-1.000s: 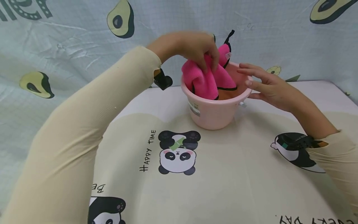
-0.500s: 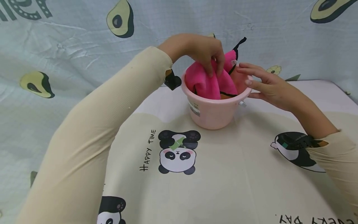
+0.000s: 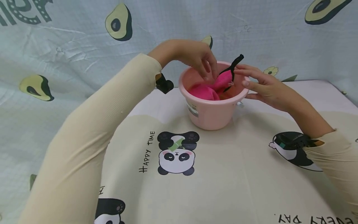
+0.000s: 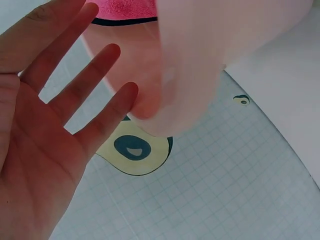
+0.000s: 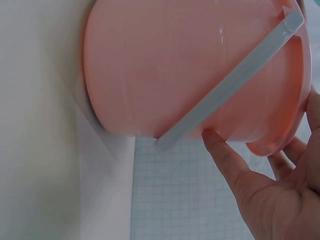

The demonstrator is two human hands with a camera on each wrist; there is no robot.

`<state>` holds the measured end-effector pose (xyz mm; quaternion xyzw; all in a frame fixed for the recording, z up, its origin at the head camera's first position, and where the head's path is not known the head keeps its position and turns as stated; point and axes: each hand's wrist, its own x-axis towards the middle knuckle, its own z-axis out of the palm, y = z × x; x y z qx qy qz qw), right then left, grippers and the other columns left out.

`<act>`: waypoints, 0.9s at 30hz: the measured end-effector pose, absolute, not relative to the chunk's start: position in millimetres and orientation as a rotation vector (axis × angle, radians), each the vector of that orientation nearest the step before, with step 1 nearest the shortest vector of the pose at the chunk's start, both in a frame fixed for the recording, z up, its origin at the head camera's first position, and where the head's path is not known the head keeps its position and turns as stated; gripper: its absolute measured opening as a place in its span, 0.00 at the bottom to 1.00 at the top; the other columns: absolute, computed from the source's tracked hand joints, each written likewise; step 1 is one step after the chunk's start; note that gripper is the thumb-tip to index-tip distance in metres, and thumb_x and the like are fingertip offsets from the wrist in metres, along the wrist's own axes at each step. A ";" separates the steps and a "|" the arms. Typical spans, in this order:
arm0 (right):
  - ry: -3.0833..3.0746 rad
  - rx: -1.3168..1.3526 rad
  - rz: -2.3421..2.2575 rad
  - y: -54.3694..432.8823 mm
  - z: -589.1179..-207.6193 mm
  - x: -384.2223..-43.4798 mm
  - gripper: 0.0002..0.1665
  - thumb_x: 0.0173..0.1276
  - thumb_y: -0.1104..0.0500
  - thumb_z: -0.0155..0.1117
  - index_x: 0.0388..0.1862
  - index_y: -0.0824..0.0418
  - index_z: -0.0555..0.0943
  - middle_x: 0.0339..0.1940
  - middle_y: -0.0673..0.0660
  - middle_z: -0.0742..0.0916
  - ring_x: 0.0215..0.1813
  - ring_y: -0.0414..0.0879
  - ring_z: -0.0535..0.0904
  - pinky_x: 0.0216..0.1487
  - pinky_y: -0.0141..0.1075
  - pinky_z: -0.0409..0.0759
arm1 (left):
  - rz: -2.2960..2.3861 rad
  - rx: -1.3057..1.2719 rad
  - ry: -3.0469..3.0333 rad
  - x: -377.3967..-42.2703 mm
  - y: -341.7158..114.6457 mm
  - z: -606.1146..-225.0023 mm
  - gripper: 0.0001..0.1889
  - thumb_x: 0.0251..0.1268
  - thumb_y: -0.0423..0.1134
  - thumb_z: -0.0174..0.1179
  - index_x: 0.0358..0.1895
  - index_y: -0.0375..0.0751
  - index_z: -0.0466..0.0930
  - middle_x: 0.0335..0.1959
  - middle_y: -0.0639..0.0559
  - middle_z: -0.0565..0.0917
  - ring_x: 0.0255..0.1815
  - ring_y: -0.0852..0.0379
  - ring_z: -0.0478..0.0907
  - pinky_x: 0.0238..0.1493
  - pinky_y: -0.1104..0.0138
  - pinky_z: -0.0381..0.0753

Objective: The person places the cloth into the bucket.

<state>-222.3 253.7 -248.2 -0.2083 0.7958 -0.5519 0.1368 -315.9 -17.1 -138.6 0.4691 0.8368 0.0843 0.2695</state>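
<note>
A pink towel (image 3: 205,92) with black edging and a black hanging loop (image 3: 235,63) lies bunched inside the pink bucket (image 3: 212,115). Above it my left hand (image 3: 198,59) reaches down through the bucket's opening, fingers pointing at the towel. In the left wrist view that hand's fingers (image 4: 80,92) are spread and relaxed, near the bucket's inner wall. My right hand (image 3: 271,88) holds the bucket's right rim, some fingers over the edge. From the right wrist view, one digit (image 5: 225,152) of it presses the outer wall and other fingers show at the rim.
The bucket's pale handle (image 5: 235,82) hangs against its side. It stands upright near the back of a table (image 3: 209,186) covered with a panda-print cloth. Behind hangs a pale curtain (image 3: 173,18) with avocado prints.
The left hand lowered the pink towel from the rim into the bucket and let it go; the towel has sunk inside. The right hand stays at the rim.
</note>
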 end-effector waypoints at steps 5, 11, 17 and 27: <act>2.299 -0.594 -1.595 251.8 -249.2 -222.4 0.33 0.82 0.54 0.51 0.83 0.47 0.58 0.84 0.44 0.50 0.82 0.52 0.49 0.59 0.27 0.78 | 0.250 1.387 2.337 -307.8 -29.8 -139.6 0.14 0.72 0.39 0.64 0.57 0.45 0.86 0.53 0.56 0.85 0.62 0.55 0.78 0.59 0.62 0.82; 2.354 -0.608 -1.564 254.2 -247.4 -222.2 0.33 0.82 0.54 0.52 0.83 0.47 0.59 0.84 0.43 0.52 0.82 0.53 0.50 0.58 0.25 0.78 | 0.411 1.449 2.549 -294.2 -54.8 -141.1 0.15 0.74 0.42 0.61 0.59 0.45 0.85 0.55 0.54 0.84 0.61 0.56 0.78 0.62 0.59 0.80; 2.389 -0.621 -1.590 256.1 -247.7 -221.1 0.31 0.82 0.55 0.52 0.80 0.50 0.63 0.84 0.45 0.53 0.82 0.54 0.51 0.59 0.26 0.78 | 0.724 1.338 2.718 -288.0 -88.2 -160.8 0.21 0.79 0.50 0.54 0.68 0.50 0.77 0.66 0.58 0.78 0.68 0.59 0.74 0.66 0.59 0.76; 2.342 -0.470 -1.915 250.5 -258.7 -205.3 0.37 0.83 0.47 0.48 0.84 0.48 0.49 0.84 0.53 0.51 0.81 0.60 0.54 0.59 0.29 0.79 | 0.901 1.158 2.874 -267.6 -142.1 -210.0 0.32 0.81 0.56 0.45 0.79 0.45 0.59 0.79 0.51 0.63 0.78 0.50 0.62 0.76 0.52 0.63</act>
